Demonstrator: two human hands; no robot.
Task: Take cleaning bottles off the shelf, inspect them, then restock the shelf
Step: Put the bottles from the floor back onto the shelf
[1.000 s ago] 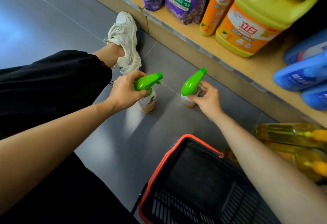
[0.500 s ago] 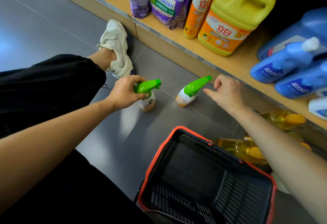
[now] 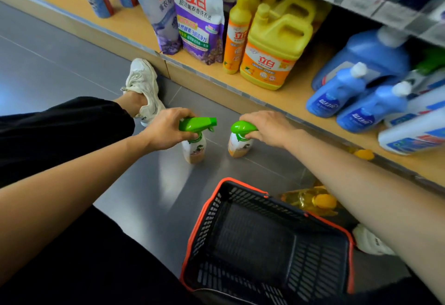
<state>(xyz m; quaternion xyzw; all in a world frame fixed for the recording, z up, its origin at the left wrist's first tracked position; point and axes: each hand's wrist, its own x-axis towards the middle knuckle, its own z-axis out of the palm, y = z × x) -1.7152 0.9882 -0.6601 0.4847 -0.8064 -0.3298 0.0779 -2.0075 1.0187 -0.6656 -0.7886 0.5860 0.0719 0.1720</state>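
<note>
i log: left sprayer (image 3: 193, 147) and right sprayer (image 3: 239, 146) upright on floor (image 3: 144, 196), near but apart | left hand (image 3: 166, 129) curled round left one's green head | right hand (image 3: 267, 127) curled round right one's | shelf (image 3: 296, 99) lies ahead-right, nearer right hand; i judge restock lifts go that way

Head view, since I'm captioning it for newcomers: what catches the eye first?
At centre, the left hand grips the left spray bottle and the right hand the right spray bottle, both green-topped, standing on the grey floor. Nearer sits a black basket with an orange rim; behind, a yellow detergent jug on the shelf.
</note>
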